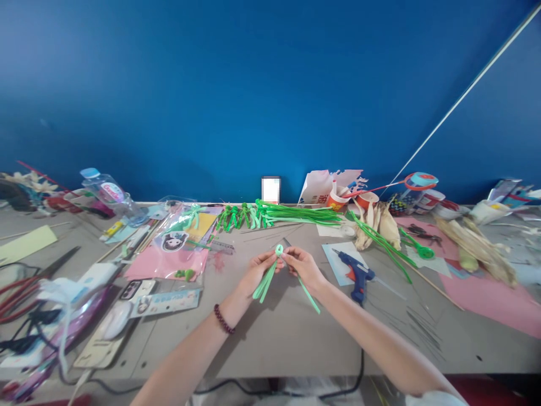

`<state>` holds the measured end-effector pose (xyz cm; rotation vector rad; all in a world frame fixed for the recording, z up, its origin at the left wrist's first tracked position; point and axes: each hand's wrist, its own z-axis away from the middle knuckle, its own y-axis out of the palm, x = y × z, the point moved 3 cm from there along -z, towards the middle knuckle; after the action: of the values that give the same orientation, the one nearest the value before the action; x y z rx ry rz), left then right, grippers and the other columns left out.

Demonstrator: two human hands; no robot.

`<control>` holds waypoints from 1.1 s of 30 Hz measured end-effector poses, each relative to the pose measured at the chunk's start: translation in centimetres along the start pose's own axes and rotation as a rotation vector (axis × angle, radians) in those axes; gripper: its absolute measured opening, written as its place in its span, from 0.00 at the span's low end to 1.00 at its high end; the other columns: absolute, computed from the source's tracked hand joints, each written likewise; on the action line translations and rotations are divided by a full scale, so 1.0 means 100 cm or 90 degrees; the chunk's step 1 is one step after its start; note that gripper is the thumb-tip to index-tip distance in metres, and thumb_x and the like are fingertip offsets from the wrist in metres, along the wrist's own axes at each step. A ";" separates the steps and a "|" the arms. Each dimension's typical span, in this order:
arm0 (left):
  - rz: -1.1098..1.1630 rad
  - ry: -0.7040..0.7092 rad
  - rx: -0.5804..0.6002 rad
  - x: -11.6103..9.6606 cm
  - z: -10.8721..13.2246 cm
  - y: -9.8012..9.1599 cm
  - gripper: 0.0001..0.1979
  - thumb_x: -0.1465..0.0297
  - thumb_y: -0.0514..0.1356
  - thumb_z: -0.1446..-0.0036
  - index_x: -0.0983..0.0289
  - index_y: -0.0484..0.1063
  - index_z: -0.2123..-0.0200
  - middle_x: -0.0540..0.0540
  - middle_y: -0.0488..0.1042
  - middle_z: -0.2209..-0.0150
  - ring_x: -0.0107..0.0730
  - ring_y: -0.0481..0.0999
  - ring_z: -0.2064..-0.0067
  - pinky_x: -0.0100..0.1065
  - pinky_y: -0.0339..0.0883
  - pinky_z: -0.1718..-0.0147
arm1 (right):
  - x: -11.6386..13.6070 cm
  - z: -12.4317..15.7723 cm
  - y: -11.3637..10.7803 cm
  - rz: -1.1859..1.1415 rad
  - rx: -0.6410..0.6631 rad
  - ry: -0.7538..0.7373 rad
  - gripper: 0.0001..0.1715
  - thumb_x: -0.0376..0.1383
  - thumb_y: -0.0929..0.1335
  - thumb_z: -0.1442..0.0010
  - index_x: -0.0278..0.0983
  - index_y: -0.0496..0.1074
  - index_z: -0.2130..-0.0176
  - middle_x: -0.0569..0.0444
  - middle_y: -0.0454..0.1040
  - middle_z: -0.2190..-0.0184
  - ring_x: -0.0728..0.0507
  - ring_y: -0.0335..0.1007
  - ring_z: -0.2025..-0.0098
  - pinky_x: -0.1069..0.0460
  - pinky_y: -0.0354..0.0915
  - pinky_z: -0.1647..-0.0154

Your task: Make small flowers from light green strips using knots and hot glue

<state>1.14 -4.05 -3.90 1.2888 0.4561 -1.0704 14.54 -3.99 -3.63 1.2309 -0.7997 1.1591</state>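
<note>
Light green pipe cleaners [265,283] are pinched between my two hands, with a small coiled loop at their top. My left hand [260,270] is closed around the stems just below the loop; several ends hang down past it. On the other side, my right hand [302,268] pinches the pipe cleaner beside the loop, and one strand [310,296] trails down to the right. Both hands are above the middle of the table. Beyond them lies a row of twisted green pipe cleaner figures [240,216] and a bundle of straight green pipe cleaners [302,213].
A blue glue gun [359,276] lies to the right, its cable running off the front edge. Scissors [54,265], a phone [103,338] and a plastic bottle [112,194] are at the left. Pink paper [494,299] and dried husks [477,248] lie far right. A blue wall [253,101] stands behind.
</note>
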 end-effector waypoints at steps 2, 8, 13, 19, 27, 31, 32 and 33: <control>-0.002 -0.007 0.020 0.001 0.001 -0.001 0.20 0.63 0.73 0.67 0.69 0.78 0.70 0.53 0.76 0.78 0.23 0.73 0.77 0.24 0.66 0.74 | 0.001 0.001 0.000 -0.015 0.011 0.012 0.22 0.46 0.76 0.60 0.35 0.69 0.70 0.64 0.61 0.84 0.56 0.49 0.83 0.58 0.43 0.83; -0.043 -0.016 0.044 0.001 0.003 -0.003 0.18 0.61 0.71 0.63 0.69 0.78 0.70 0.53 0.75 0.78 0.21 0.69 0.79 0.24 0.63 0.76 | 0.004 0.002 0.002 -0.003 0.005 -0.008 0.21 0.46 0.76 0.60 0.34 0.70 0.70 0.61 0.65 0.83 0.56 0.49 0.82 0.57 0.42 0.82; -0.075 0.005 0.019 -0.003 0.005 0.002 0.18 0.60 0.70 0.62 0.68 0.77 0.72 0.52 0.74 0.79 0.26 0.72 0.76 0.25 0.64 0.73 | 0.004 0.002 -0.002 0.101 -0.047 -0.043 0.20 0.47 0.73 0.57 0.34 0.72 0.71 0.59 0.65 0.83 0.54 0.51 0.81 0.56 0.46 0.81; -0.132 0.041 -0.029 -0.004 0.007 0.004 0.18 0.57 0.69 0.63 0.67 0.75 0.76 0.50 0.71 0.80 0.23 0.68 0.80 0.25 0.59 0.79 | 0.013 0.007 0.000 0.255 -0.075 -0.195 0.13 0.43 0.71 0.52 0.35 0.76 0.72 0.55 0.71 0.76 0.50 0.58 0.75 0.53 0.56 0.73; -0.147 0.088 -0.021 -0.006 0.008 0.006 0.21 0.52 0.65 0.59 0.66 0.69 0.79 0.45 0.61 0.84 0.21 0.60 0.82 0.28 0.59 0.79 | 0.006 0.005 0.001 0.119 -0.028 -0.116 0.17 0.45 0.73 0.53 0.36 0.73 0.67 0.58 0.67 0.77 0.52 0.55 0.78 0.55 0.52 0.78; -0.126 0.075 0.068 -0.006 0.007 0.008 0.22 0.52 0.63 0.54 0.65 0.66 0.82 0.47 0.61 0.84 0.22 0.61 0.81 0.28 0.58 0.78 | 0.006 0.005 0.005 0.000 0.024 -0.047 0.23 0.45 0.75 0.57 0.37 0.73 0.62 0.60 0.65 0.76 0.56 0.48 0.82 0.56 0.44 0.82; -0.122 0.070 0.083 -0.006 0.007 0.007 0.22 0.53 0.63 0.54 0.65 0.66 0.82 0.47 0.61 0.84 0.23 0.62 0.81 0.28 0.58 0.78 | 0.007 0.006 0.007 -0.015 0.045 -0.033 0.24 0.44 0.75 0.57 0.37 0.73 0.61 0.60 0.64 0.77 0.56 0.46 0.82 0.56 0.43 0.82; -0.117 0.066 0.092 -0.006 0.007 0.007 0.21 0.53 0.63 0.54 0.65 0.66 0.81 0.47 0.61 0.84 0.23 0.62 0.81 0.28 0.58 0.77 | 0.007 0.006 0.008 -0.026 0.064 -0.017 0.24 0.44 0.75 0.57 0.36 0.74 0.61 0.61 0.63 0.79 0.56 0.45 0.82 0.56 0.41 0.82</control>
<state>1.24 -4.56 -2.88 1.4562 0.5930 -1.2119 14.03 -4.48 -2.59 1.3427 -0.7401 1.1633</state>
